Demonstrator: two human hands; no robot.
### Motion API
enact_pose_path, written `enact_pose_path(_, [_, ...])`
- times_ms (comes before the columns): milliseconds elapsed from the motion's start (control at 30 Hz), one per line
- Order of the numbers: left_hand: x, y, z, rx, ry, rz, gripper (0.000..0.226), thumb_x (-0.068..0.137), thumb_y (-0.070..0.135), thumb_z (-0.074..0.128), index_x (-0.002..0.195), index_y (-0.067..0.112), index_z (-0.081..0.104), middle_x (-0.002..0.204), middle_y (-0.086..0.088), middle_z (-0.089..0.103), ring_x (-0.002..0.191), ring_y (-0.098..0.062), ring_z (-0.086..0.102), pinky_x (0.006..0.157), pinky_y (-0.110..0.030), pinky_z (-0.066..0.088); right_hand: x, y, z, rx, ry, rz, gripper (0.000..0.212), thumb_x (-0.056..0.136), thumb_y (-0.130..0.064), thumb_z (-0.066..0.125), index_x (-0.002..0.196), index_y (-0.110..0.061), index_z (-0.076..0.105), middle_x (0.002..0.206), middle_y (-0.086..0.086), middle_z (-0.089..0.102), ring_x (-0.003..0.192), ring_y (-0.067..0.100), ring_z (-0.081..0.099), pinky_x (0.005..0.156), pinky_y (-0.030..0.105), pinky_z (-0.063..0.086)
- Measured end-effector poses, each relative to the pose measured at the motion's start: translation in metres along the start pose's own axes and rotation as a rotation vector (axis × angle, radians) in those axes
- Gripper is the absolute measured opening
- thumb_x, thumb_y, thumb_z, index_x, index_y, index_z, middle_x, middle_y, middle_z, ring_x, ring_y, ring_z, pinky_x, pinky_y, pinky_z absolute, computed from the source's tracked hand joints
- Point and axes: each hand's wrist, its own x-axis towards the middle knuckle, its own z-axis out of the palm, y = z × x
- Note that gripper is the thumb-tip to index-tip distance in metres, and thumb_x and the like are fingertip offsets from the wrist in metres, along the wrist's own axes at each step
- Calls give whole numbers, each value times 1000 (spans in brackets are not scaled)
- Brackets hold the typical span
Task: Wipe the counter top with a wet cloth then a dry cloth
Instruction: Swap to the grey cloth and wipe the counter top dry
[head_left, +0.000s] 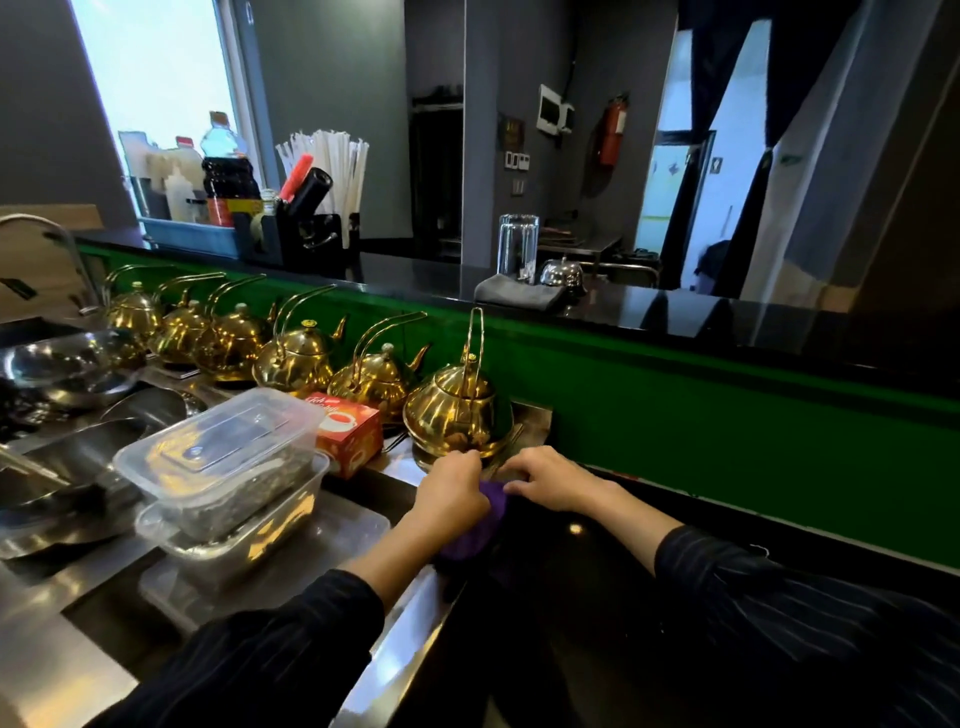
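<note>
A purple cloth (480, 527) lies bunched on the glossy black counter top (582, 582), just in front of the nearest gold teapot (457, 410). My left hand (449, 488) grips the cloth's left side, fingers curled over it. From the right, my right hand (553, 475) pinches the cloth's upper edge with its fingertips. Much of the cloth is hidden under my left hand and wrist. Whether the cloth is wet I cannot tell.
Several gold teapots (296, 358) line the green wall. A red tea box (345, 434) and stacked clear plastic containers (223, 462) sit on a steel surface to the left. On the upper black ledge stand a glass (518, 248), a grey folded cloth (519, 293) and a bell (562, 273).
</note>
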Motion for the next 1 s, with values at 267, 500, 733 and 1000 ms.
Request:
enact_pose_path(267, [100, 53, -71, -189, 275, 373, 23, 77, -6, 53, 94, 3, 64, 91, -8, 60, 86, -21, 57, 72, -26, 45, 37, 7, -115, -223, 544, 14, 15, 91, -22, 58, 99, -14, 68, 106, 7, 68, 102, 30, 62, 77, 36, 47])
enact_pose_path(500, [215, 58, -99, 134, 248, 289, 47, 80, 14, 64, 122, 1, 47, 129, -16, 47, 128, -31, 38, 103, -44, 41, 106, 27, -177, -322, 395, 117, 77, 92, -30, 63, 155, -14, 21, 163, 2, 13, 151, 24, 11, 118, 57, 19])
enact_pose_path(733, [256, 45, -83, 275, 77, 131, 67, 81, 20, 66, 139, 10, 33, 140, -10, 43, 129, -30, 40, 104, -54, 39, 135, 54, -154, -341, 340, 157, 60, 93, -42, 57, 143, -15, 38, 148, 6, 38, 140, 27, 31, 115, 57, 21])
enact_pose_path(1000, [237, 60, -91, 238, 238, 338, 40, 79, 8, 59, 118, 15, 60, 115, -10, 52, 115, -29, 44, 87, -39, 45, 85, 65, -175, -262, 569, 14, 18, 89, -11, 61, 107, -10, 57, 112, 10, 57, 107, 29, 50, 83, 39, 41])
